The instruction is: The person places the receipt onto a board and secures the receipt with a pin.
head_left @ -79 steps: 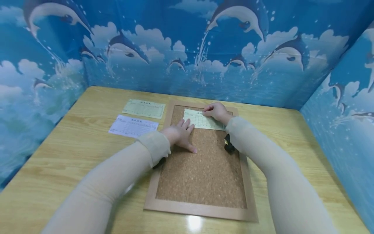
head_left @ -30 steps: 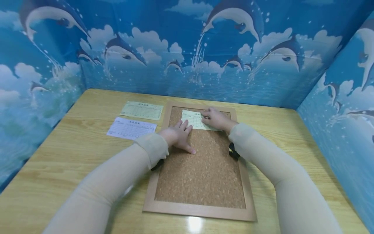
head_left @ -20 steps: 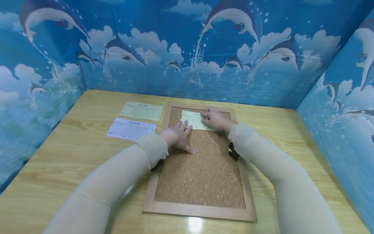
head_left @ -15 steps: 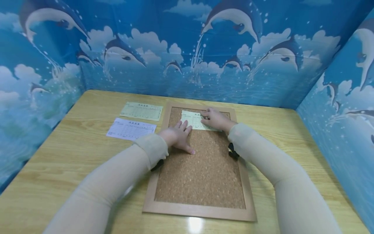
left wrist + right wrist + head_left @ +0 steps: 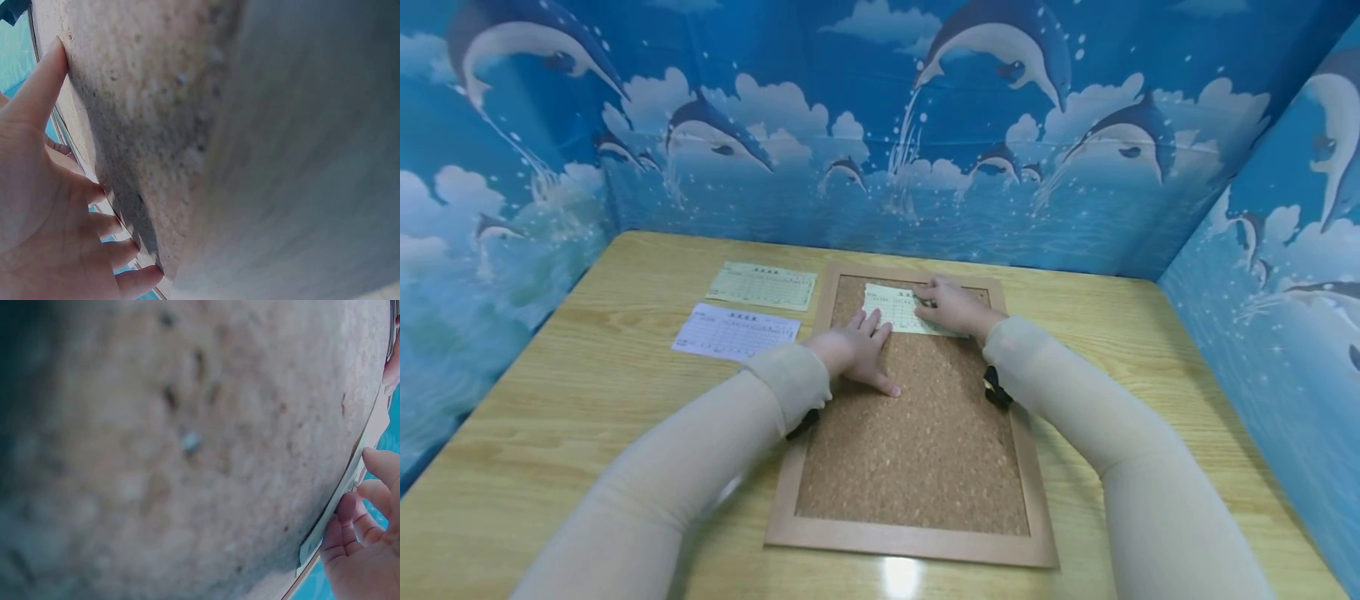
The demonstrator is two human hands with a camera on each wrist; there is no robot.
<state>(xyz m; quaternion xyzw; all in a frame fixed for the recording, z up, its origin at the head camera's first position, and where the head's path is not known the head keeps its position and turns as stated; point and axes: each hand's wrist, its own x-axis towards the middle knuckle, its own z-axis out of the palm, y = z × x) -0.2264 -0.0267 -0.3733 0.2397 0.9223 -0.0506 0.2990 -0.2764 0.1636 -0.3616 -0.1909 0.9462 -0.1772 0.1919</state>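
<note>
A pale green printed form (image 5: 887, 307) lies near the top of a framed corkboard (image 5: 917, 467). My left hand (image 5: 861, 354) rests on the cork with its fingers spread, fingertips at the form's lower left corner and thumb lower on the board. In the left wrist view, that hand (image 5: 50, 206) touches the cork with straight fingers. My right hand (image 5: 953, 306) covers the form's right part, fingers bent. In the right wrist view, this hand (image 5: 369, 550) pinches a tiny shiny pin (image 5: 354, 486) against the form (image 5: 334, 506); most of the pin is hidden.
Left of the board, another green form (image 5: 762, 285) and a pale purple form (image 5: 736, 331) lie flat on the wooden table (image 5: 587, 392). A blue dolphin-print cloth (image 5: 775, 200) stands behind the table and along both sides.
Since the oldest frame my right hand has come slightly down over the form, covering more of its right side. The left hand stays put. Over the last second almost nothing has moved.
</note>
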